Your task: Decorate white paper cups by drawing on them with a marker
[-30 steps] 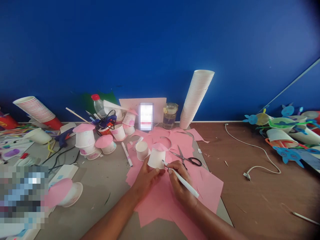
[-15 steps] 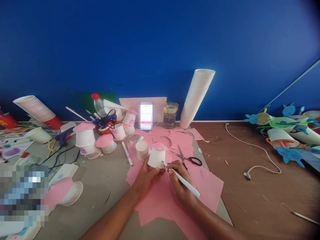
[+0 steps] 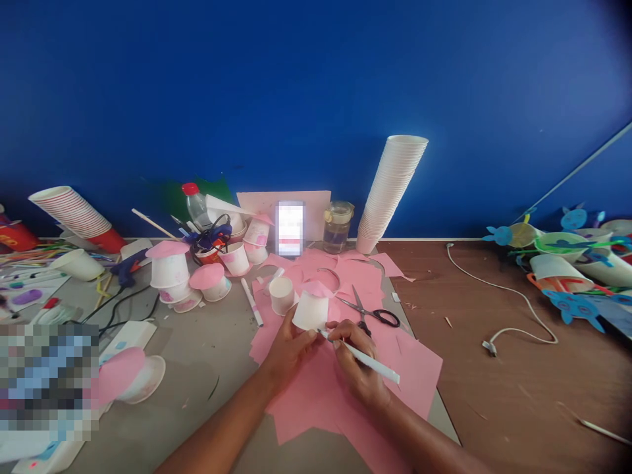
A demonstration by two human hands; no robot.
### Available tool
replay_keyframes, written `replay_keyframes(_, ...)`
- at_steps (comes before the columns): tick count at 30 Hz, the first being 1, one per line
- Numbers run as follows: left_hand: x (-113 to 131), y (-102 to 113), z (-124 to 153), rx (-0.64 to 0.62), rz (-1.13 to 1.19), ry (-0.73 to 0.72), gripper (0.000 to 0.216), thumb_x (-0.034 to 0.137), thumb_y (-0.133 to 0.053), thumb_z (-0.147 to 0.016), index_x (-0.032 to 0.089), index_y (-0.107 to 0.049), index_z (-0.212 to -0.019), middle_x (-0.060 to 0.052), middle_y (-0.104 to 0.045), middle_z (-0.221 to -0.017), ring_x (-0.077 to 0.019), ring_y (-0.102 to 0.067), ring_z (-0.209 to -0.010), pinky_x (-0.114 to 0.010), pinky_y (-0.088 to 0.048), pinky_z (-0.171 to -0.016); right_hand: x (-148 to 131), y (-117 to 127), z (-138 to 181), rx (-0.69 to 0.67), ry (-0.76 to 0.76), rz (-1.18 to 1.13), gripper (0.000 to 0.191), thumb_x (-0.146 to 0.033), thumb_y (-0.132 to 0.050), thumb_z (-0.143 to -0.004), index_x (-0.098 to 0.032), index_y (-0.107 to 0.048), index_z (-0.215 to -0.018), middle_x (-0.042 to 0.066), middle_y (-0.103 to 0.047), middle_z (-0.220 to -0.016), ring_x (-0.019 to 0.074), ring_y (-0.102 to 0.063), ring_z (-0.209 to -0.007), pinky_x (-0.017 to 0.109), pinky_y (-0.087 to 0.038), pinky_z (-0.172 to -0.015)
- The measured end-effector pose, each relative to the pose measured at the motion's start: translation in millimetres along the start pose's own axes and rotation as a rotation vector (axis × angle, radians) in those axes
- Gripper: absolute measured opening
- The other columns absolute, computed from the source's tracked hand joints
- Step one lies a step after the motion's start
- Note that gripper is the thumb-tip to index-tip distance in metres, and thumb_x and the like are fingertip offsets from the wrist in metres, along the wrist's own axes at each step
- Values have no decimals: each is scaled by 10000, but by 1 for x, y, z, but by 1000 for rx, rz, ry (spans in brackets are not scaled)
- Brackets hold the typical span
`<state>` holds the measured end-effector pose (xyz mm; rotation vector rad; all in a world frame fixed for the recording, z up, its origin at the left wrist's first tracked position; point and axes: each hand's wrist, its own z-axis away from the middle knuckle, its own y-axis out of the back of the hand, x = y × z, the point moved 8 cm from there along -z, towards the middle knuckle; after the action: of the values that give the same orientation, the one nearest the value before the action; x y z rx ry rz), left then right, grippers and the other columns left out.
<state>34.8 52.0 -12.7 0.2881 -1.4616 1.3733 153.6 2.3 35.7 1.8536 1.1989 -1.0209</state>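
My left hand is wrapped around a small white paper cup, which stands upside down with a pink paper cap on top. My thumb and fingers press its near side. My right hand pinches a white pen in a writing grip. The tip meets the cup's lower edge on the side facing me, though I cannot quite tell whether it touches.

I judge the step in hand to be marking the cup's wall. A clean stroke would call for my left hand to hold the cup firm, or turn it slowly, while the pen tip rides lightly on the curved side.

Under the cup lies a spread of pink paper on a grey table. Just right of the cup are scissors, and just left and behind it is a second small cup. Farther behind the cup a glass jar and a leaning stack of white cups stand against a deep blue wall. Well to the cup's right a white cable loops over a brown surface.
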Motion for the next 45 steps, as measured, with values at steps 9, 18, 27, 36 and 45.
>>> replay_keyframes(9,3,-5,1,-20,14,-1,646,254,-751,-776,292,-450,-1346,-53,-693,-1023,-165,-644,-882,-339,-464,-860,1,4,1,89,-19,-82,118,-281,-528,-912,-232,-607,-839,7,-590,-705,186,-637,-758,304,-516,-662)
replay_keyframes(18,3,-5,1,6,5,18,672,297,-790,-727,295,-474,-1320,-55,-710,-1028,-168,-654,-869,-341,-462,-864,-2,3,1,59,1,-36,119,-268,-510,-919,-237,-606,-857,15,-600,-716,198,-652,-808,331,-526,-709)
replay_keyframes(27,2,-2,1,32,1,20,654,266,-768,-744,302,-471,-1325,-32,-679,-980,-171,-634,-876,-349,-466,-854,-5,0,0,4,45,38,128,-169,-492,-873,-235,-600,-855,30,-657,-787,210,-669,-849,333,-519,-721)
replay_keyframes(36,3,-3,0,28,-6,18,616,277,-788,-722,287,-513,-1274,-35,-694,-982,-157,-652,-837,-321,-474,-838,-4,3,-1,47,7,-27,113,-270,-510,-911,-231,-610,-875,36,-633,-775,202,-659,-792,335,-529,-707)
replay_keyframes(45,3,-3,0,18,4,1,601,249,-757,-755,300,-503,-1296,-36,-674,-1026,-168,-631,-908,-330,-473,-851,1,1,0,22,-2,-46,118,-195,-508,-873,-239,-598,-811,17,-632,-744,223,-662,-889,343,-521,-748)
